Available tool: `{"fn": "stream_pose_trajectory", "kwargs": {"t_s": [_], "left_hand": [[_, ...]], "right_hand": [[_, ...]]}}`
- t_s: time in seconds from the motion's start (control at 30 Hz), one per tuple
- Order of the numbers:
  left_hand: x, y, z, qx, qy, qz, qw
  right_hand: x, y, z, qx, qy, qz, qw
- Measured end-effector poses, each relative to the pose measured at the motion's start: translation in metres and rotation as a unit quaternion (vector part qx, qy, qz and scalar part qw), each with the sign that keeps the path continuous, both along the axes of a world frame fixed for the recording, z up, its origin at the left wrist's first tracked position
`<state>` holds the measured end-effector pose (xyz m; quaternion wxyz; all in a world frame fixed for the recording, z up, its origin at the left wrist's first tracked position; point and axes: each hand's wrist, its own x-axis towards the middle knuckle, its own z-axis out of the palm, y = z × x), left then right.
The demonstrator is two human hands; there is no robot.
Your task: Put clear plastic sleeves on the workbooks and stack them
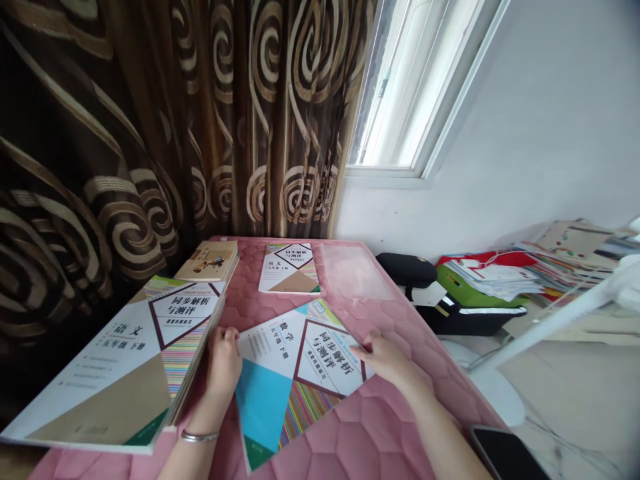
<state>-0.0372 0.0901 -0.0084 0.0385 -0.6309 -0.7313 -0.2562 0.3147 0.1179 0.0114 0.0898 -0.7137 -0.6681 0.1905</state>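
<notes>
A workbook with a blue corner and rainbow stripes [295, 373] lies tilted on the pink quilted table cover [380, 427]. My left hand [223, 363], with a bracelet on its wrist, grips the book's left edge, fingers curled round it. My right hand [385, 357] pinches the book's right edge with thumb and fingers. A stack of similar workbooks [125, 360] sits just left of my left hand, overhanging the table edge.
Another workbook [291, 268] and a small brown book [210, 260] lie at the back. A clear plastic sleeve [353, 272] is beside them. A dark phone [505, 453] rests at the front right. Brown patterned curtain [150, 133] behind; cluttered books and papers [500, 277] right.
</notes>
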Motion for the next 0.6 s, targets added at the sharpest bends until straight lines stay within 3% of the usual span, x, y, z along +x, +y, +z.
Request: {"fn": "stream_pose_trajectory", "kwargs": {"t_s": [0.23, 0.37, 0.5, 0.6], "left_hand": [[0.003, 0.013, 0.002, 0.04, -0.137, -0.026, 0.989], [0.011, 0.011, 0.007, 0.03, -0.117, -0.006, 0.993], [0.019, -0.014, 0.008, -0.058, -0.049, 0.051, 0.996], [0.018, -0.025, 0.009, -0.103, -0.067, 0.056, 0.991]], "right_hand": [[0.001, -0.004, -0.002, 0.004, -0.004, 0.019, 1.0], [-0.001, -0.004, -0.004, 0.011, -0.027, -0.002, 1.0], [-0.001, -0.003, -0.007, 0.031, -0.065, 0.002, 0.997], [-0.001, -0.003, -0.007, 0.038, -0.078, 0.013, 0.996]]}}
